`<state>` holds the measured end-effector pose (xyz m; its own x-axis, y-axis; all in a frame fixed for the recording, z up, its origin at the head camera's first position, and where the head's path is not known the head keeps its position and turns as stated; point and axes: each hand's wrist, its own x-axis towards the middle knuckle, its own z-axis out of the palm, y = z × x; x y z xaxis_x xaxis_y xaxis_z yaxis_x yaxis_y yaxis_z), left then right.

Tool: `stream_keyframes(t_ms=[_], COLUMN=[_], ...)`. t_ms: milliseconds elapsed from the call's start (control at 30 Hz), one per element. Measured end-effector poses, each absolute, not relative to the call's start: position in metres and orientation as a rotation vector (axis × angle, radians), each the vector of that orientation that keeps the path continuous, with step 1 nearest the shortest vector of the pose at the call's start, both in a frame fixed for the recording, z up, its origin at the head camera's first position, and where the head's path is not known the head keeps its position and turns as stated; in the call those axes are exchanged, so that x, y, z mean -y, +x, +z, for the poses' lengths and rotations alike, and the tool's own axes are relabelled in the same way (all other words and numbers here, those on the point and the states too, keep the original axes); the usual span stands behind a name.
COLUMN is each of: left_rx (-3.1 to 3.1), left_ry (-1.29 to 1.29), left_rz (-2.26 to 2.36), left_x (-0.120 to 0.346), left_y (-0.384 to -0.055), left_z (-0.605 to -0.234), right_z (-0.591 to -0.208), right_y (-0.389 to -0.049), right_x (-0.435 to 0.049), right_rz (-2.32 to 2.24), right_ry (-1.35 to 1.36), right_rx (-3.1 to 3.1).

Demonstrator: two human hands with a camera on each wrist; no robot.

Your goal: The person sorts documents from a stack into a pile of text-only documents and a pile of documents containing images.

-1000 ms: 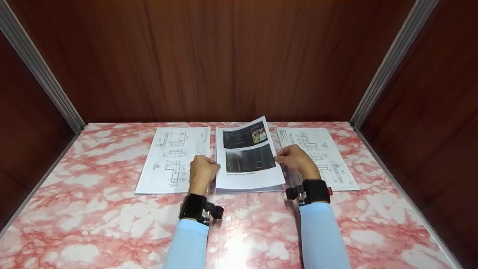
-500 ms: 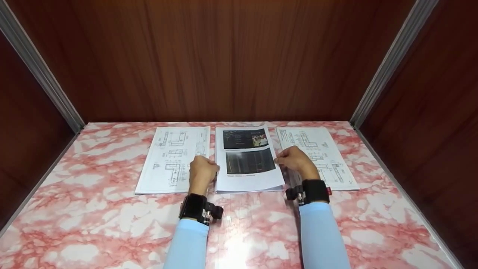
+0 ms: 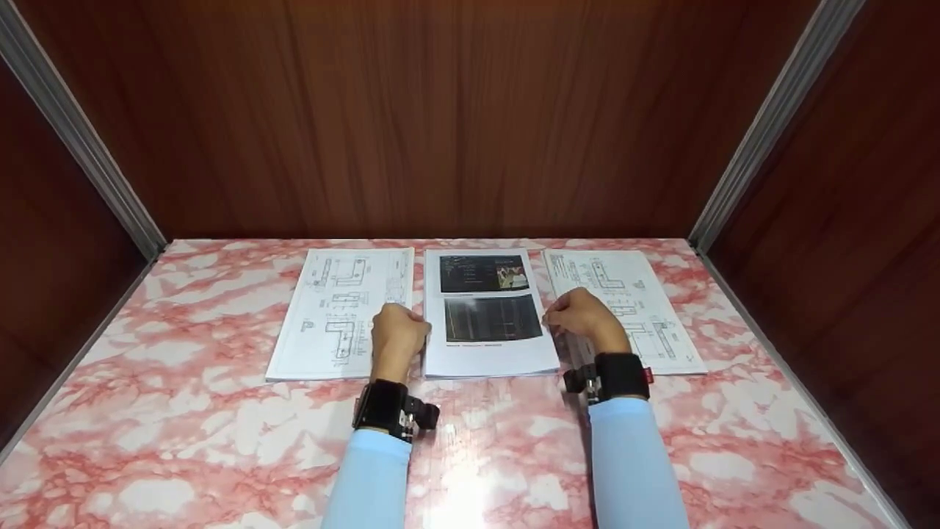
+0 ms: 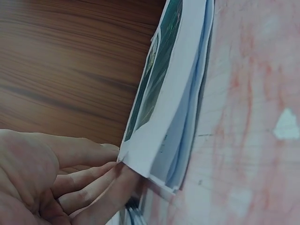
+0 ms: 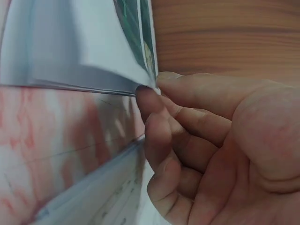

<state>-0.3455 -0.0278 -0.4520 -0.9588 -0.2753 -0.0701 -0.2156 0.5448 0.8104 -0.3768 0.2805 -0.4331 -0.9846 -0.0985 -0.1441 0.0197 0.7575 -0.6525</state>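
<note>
In the head view, a stack of printed paper sheets lies at the middle of the table, its top sheet bearing two dark pictures. My left hand pinches the stack's left edge. The left wrist view shows the thumb above the paper edge and a finger tucked beneath it. On the opposite side, my right hand pinches the right edge between thumb and index finger. Seen from the right wrist, the paper bows up near this pinch, and the other fingers are curled below it.
A stack of line drawings lies to the left, partly under my left hand. Another stack of drawings sits to the right, partly behind my right hand. A wooden panel rises behind the red-and-white marbled table.
The top sheet's raised far right corner has come down, and the sheet now lies flatter over the middle stack. Both hands have stayed nearly in place at its edges.
</note>
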Motion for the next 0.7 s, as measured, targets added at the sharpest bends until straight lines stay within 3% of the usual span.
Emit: stream_keyframes(t_ms=[700], left_rx=[2.565], left_ry=[0.278], left_rz=[-1.602], left_x=[0.013], left_y=[-0.349], left_z=[-0.455], right_z=[-0.424], right_y=[-0.373], right_x=[-0.27], right_rz=[-1.163], right_ry=[0.018], right_rx=[-2.653])
